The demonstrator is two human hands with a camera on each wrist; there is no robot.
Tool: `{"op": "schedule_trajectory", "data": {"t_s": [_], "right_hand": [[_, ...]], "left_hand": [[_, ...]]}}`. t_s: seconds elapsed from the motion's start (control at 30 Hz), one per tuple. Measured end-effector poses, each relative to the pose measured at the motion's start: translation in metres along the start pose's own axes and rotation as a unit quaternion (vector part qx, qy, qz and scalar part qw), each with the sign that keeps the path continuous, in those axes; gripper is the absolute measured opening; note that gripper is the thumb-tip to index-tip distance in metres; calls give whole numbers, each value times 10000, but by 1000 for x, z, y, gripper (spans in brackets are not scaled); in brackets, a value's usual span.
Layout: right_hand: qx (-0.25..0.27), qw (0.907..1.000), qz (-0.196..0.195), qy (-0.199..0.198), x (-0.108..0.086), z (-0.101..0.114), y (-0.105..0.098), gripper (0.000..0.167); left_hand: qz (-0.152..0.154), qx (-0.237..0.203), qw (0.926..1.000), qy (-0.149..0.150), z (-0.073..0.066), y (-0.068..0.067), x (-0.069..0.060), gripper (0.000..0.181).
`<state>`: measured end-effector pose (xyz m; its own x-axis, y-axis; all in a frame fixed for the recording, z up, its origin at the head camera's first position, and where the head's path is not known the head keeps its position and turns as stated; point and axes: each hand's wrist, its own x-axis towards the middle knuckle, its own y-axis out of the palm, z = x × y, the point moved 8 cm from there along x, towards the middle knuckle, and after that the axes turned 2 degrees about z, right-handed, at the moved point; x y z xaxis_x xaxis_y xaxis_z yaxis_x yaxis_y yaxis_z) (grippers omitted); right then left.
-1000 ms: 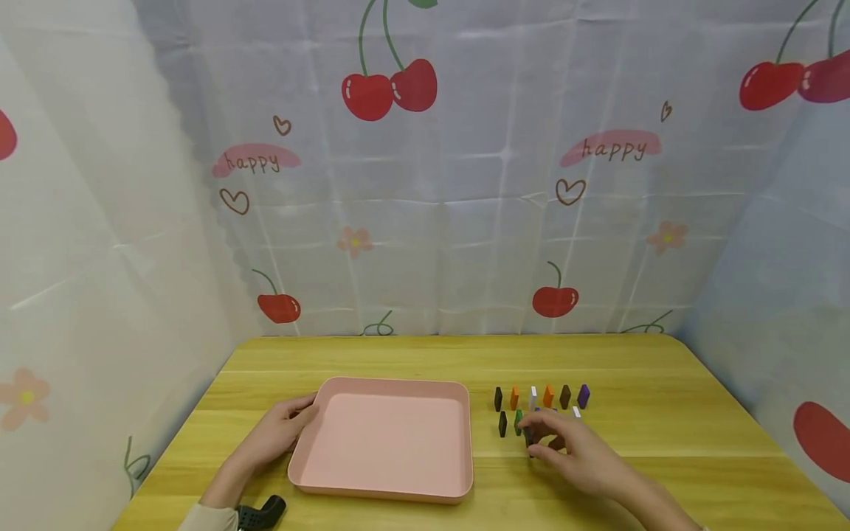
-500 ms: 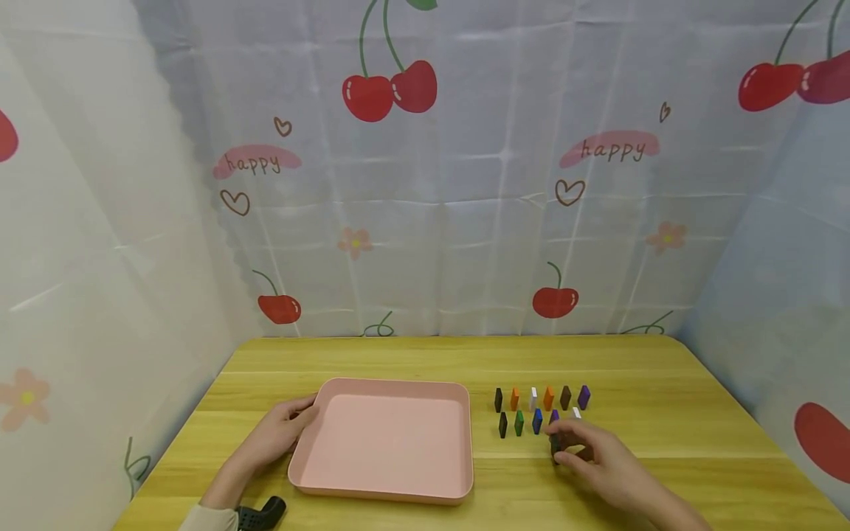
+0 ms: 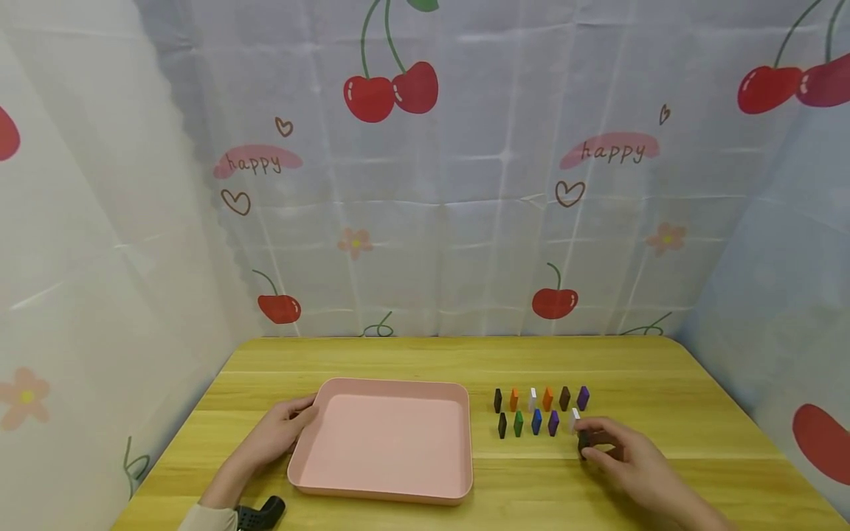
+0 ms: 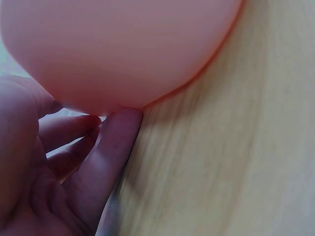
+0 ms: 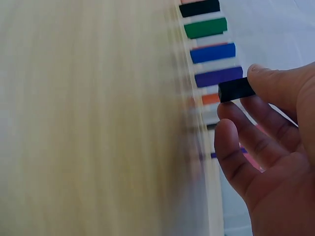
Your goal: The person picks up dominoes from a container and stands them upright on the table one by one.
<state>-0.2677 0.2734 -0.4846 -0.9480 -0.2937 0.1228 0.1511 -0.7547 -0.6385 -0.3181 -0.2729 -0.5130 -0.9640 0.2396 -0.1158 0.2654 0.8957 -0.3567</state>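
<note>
In the head view my left hand [image 3: 279, 430] rests against the left wall of a shallow pink tray [image 3: 378, 493]. Up close, thumb tip and fingertips touch the tray wall [image 4: 123, 54]. My right hand [image 3: 627, 461] pinches a black domino [image 3: 584, 445] between thumb and fingers, in front of a white domino [image 3: 574, 420] that the fingers partly cover. The right wrist view shows the held black domino [image 5: 236, 90] with part of it behind the thumb. To its left stand a purple domino [image 3: 553, 423], a blue one [image 3: 536, 422], a green one [image 3: 518, 424] and another black one [image 3: 502, 425].
Behind runs a second row of upright dominoes, from a black one [image 3: 498, 400] to a purple one [image 3: 583, 398]. A black wrist strap piece [image 3: 262, 514] shows at my left wrist. A cherry-patterned curtain [image 3: 438, 221] borders the wooden table [image 3: 425, 358].
My right hand has moved to the right with the black domino, passing in front of the front row from near the green domino to the white one. The left hand and tray stay put.
</note>
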Motion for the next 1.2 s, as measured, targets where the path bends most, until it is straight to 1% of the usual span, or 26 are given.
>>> {"op": "schedule_trajectory", "data": {"t_s": [0.17,0.23,0.3,0.43,0.6,0.73,0.8,0.97,1.2], "right_hand": [[-99,9994,-156,294,1,-10,-10,33],[-192,9990,-218,351,2,-13,-14,32],[-270,9983,-302,421,4,-15,-18,32],[-425,9977,-360,378,7,-19,-22,33],[-382,9982,-378,272,11,-22,-24,34],[-368,9981,-343,363,14,-26,-23,35],[-423,9972,-352,500,16,-30,-23,35],[-608,9957,-386,575,18,-33,-21,35],[-633,9953,-375,635,22,-35,-20,36]], "left_hand": [[177,-106,9997,88,-3,2,-1,65],[226,-113,9996,118,-4,3,-2,65],[188,-114,9997,92,-4,2,-2,64],[159,-131,9998,6,-1,2,0,63],[178,-281,9994,-77,2,3,0,64],[165,-314,9993,-101,2,2,0,66],[161,-313,9993,-102,1,3,-1,66],[170,-318,9993,-94,2,3,-2,64],[20,-204,9997,-97,1,1,0,65]]}}
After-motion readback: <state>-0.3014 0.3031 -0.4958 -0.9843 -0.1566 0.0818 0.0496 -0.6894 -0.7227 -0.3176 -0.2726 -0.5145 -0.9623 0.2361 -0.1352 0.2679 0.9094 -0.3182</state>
